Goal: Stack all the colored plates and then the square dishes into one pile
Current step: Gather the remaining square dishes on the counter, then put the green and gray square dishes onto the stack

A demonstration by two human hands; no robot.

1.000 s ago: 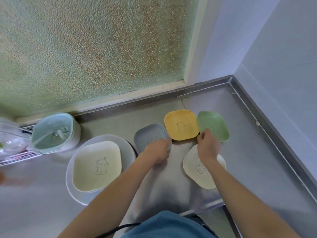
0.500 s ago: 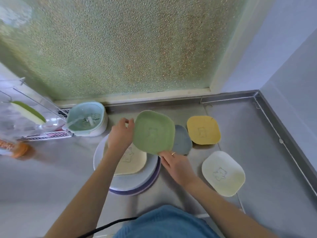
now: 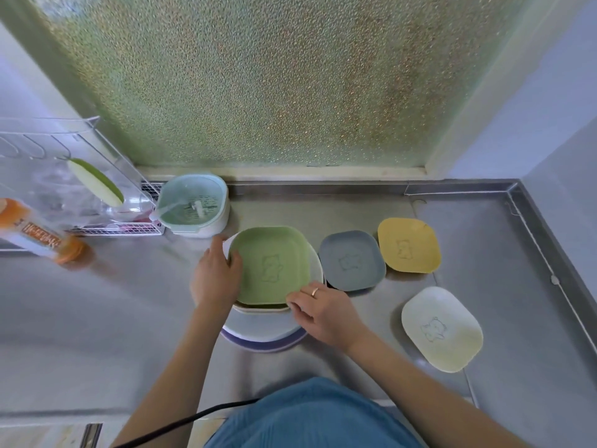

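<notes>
— Worn on the arms? Nothing; both forearms bare to the edge of view, no sleeves showing.

— On the right hand [image 3: 326, 313]? A thin gold-toned ring [image 3: 314, 292] round one of the fingers [image 3: 298, 295].

— And the left hand [image 3: 215, 277]? No ring or band to be seen.

— Lower down, near the frame's bottom? A blue garment [image 3: 310, 415] of soft, faintly ribbed cloth, with a black cable [image 3: 181, 421] running off from it toward the left.

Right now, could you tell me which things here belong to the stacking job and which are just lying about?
Belonging to the job:
green dish, on the pile
cream dish under it
round plates
blue dish
yellow dish
pale dish

Lying about:
strainer bowl
clear rack
orange bottle
</notes>
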